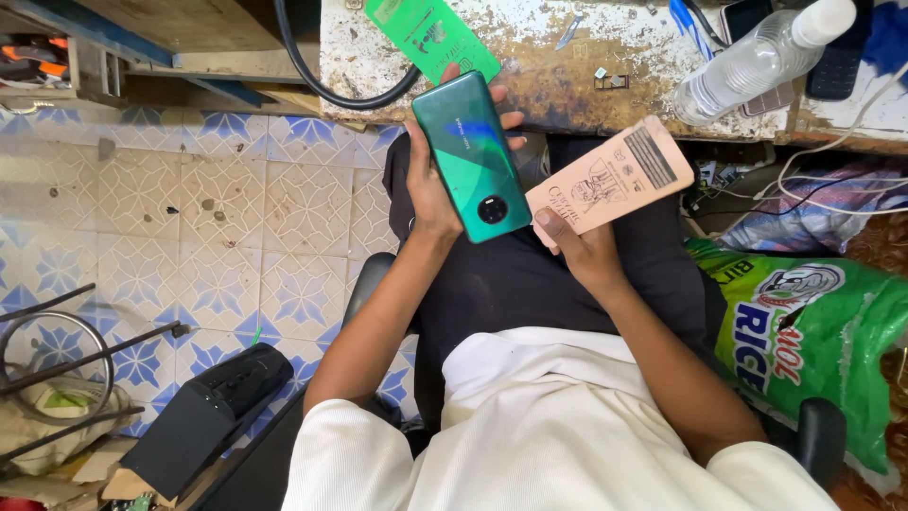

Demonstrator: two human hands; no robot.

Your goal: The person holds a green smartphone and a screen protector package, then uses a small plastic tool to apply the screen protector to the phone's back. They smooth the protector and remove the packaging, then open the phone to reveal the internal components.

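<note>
Left hand [430, 185] grips green phone [471, 156], back up, over the lap below the tabletop [567, 66] near edge. Right hand [582, 248] pinches a pink card [610, 175], apparently packaging.

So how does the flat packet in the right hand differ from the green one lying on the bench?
The pink packet is pale pink with dark print, while the green packet is bright green. The pink packet is held up in the right hand over the lap; the green packet lies loose on the rusty workbench, partly hidden behind the phone in the left hand. Both are flat, rectangular and printed.
</note>
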